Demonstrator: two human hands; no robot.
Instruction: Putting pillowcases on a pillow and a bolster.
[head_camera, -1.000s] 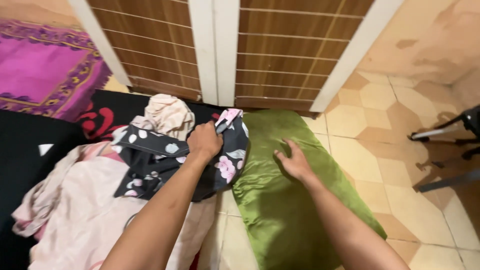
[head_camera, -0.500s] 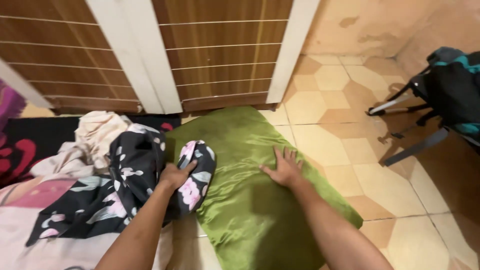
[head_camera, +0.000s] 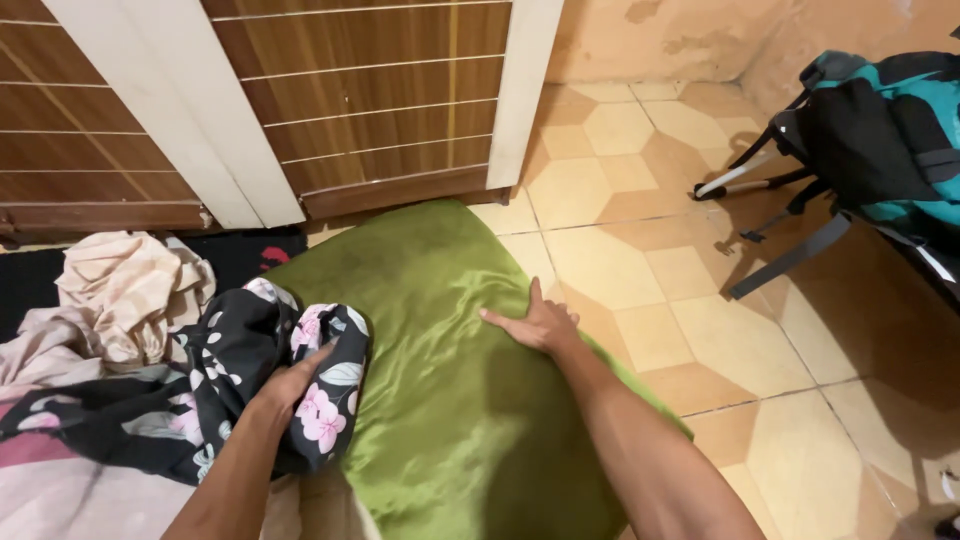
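Two hands are in view, one on each of two fabric items. Nearest, the left hand (head_camera: 292, 383) is clenched on a bunched fold of the floral garment (head_camera: 255, 385), a black cloth with pink and pale flowers. The garment lies on the floor at lower left, its bunched end touching the left edge of the green cloth (head_camera: 440, 380) and its other end trailing left over a pink sheet (head_camera: 60, 490).

Handling, by judgement: the garment looks thin, light and limp. It will not hold shape and will hang from wherever it is gripped. Take it at a hem or corner rather than mid-bundle, so it can be shaken open. Its long axis runs roughly left to right, with the gathered end pointing right toward the green cloth.

The right hand (head_camera: 535, 323) is released, lying flat with palm down and fingers spread, on the right-hand part of the green cloth. This cloth has a satin sheen and is likely slippery; it appears smooth, soft and light. Pinch it at an edge or corner; a flat palm may slide across it. Its long axis runs from the near edge of view away toward the wooden door (head_camera: 360, 100), with the far end just short of the door's base.

Farther left lies a crumpled cream cloth (head_camera: 130, 290). At far right, a teal and black backpack (head_camera: 890, 130) rests on the tiled floor (head_camera: 700, 300).
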